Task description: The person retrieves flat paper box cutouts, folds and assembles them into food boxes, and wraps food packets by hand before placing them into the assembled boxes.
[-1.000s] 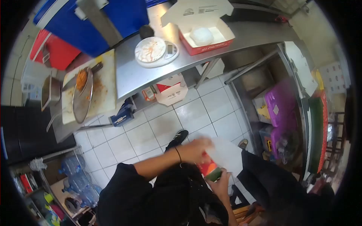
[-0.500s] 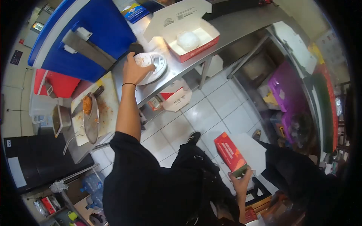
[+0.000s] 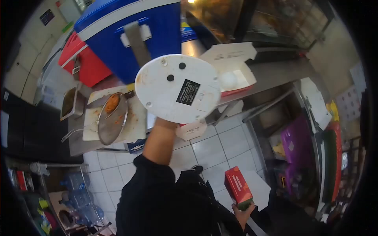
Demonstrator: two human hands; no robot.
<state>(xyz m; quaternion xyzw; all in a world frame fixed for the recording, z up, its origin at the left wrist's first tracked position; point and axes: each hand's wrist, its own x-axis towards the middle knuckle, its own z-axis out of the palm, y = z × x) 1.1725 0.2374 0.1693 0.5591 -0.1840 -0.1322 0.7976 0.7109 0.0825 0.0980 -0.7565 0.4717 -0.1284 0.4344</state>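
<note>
A white kitchen scale [image 3: 189,112] is held up and tipped, so its underside with a black label and round feet faces me. My left hand [image 3: 167,123] grips it from behind; its fingers are hidden by the scale. Down at the right, my right hand [image 3: 243,214] is closed on the lower end of a red food box [image 3: 238,185], whose white flap [image 3: 258,188] stands open. Behind the scale on the steel counter is an open white-and-red takeaway box [image 3: 247,74] with a round white lump [image 3: 228,81] inside.
Left of the scale, a cutting board [image 3: 92,134] bears a strainer [image 3: 112,128], a knife [image 3: 95,103] and an orange-brown food piece [image 3: 112,103]. A blue cooler [image 3: 163,31] and a red cooler [image 3: 88,65] stand behind. A purple bin [image 3: 295,143] is at right.
The scale has come up off the counter, tilted in my left hand, showing its underside. My right hand still holds the red box. The view has shifted.
</note>
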